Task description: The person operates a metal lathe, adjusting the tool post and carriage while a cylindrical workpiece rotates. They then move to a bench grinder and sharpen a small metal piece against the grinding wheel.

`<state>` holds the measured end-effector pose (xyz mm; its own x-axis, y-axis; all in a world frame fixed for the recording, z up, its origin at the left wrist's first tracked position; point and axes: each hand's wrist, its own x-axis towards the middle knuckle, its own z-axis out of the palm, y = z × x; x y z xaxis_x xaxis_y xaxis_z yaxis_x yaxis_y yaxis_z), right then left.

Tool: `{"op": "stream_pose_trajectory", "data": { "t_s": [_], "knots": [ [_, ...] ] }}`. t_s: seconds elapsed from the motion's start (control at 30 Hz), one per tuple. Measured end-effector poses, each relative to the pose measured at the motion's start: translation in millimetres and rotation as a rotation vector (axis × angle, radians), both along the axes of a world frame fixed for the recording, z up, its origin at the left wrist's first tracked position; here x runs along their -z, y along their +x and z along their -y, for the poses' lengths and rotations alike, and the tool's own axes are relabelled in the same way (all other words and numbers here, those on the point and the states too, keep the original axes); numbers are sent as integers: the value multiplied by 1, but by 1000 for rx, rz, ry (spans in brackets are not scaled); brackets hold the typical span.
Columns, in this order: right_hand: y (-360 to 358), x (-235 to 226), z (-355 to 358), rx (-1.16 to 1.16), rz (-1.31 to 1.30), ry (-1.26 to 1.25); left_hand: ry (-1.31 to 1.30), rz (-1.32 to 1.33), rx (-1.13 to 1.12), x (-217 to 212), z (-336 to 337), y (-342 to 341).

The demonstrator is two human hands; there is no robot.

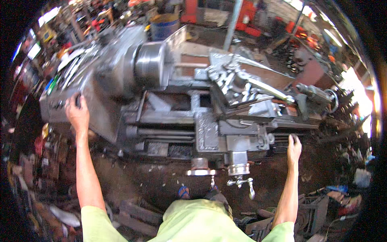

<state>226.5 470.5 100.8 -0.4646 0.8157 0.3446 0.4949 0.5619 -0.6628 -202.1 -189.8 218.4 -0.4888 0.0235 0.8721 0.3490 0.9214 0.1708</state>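
I stand at a metal lathe (193, 109). On the left, my left hand (77, 113) is closed around a small dark knob (78, 100) on the front of the headstock (98, 109). My right hand (294, 150) is closed at the lathe's right front, beside the long rods under the bed. Something dark shows at its fingertips, too small to make out. The steel chuck (151, 64) looks smeared. Right of it, the tool post (238, 82) and carriage carry bright metal pieces. A crank handle (240, 182) and a round handwheel (201, 172) stick out toward me.
Long tools (72, 68) lie on top of the headstock. The tailstock (316, 93) with its handwheel sits at the right end of the bed. A blue drum (164, 27) stands behind the lathe, near a slanted pole (233, 26). Metal and wooden parts lie around my feet.
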Motion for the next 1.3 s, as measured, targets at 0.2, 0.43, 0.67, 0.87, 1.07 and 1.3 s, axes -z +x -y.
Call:
{"op": "stream_pose_trajectory", "data": {
  "t_s": [0.2, 0.43, 0.67, 0.87, 1.07, 1.3],
  "knots": [
    [-118, -162, 71, -181, -220, 511, 68, -147, -174, 7, -9, -35],
    [-189, -175, 96, -150, 641, 689, 86, -137, -302, 11, -10, -39],
    [-184, -167, 93, -140, 558, 716, 50, -102, -383, 11, -19, -36],
    [-183, -166, 96, -136, 522, 727, 8, -133, -450, 13, -19, -37],
    [-182, -166, 96, -141, 486, 728, 31, -126, -380, 14, -18, -37],
    [-183, -166, 97, -123, 539, 675, 32, -129, -369, 11, -21, -33]
  ]
}}
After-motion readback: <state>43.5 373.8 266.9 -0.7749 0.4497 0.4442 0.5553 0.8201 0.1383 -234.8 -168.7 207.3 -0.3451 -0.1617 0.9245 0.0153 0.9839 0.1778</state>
